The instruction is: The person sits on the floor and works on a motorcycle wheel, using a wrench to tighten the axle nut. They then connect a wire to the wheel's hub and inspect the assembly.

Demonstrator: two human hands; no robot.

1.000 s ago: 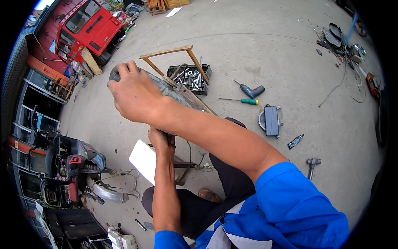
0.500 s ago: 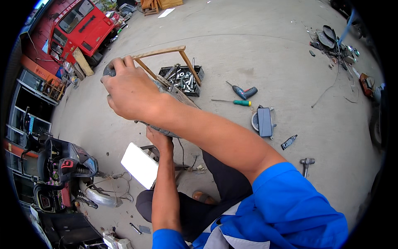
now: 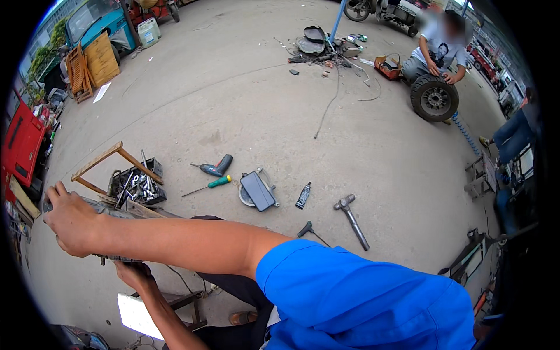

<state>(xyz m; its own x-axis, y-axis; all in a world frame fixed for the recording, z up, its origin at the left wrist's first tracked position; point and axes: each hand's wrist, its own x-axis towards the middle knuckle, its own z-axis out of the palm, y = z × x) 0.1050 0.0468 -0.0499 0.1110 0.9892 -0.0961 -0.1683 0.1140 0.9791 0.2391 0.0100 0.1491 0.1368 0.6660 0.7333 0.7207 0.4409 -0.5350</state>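
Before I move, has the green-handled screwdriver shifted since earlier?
No; the green-handled screwdriver still lies right of the black crate; only the view turned.

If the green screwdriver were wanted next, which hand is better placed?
Probably the right hand: its forearm lies nearer the green screwdriver, while the left hand sits beyond that forearm.

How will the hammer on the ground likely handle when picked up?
The hammer will probably feel head-heavy, since its thick metal head sits at one end. Its handle looks like smooth metal, so it may be a bit slippery. Pushed, it would likely pivot more than roll, as the head juts out crosswise.
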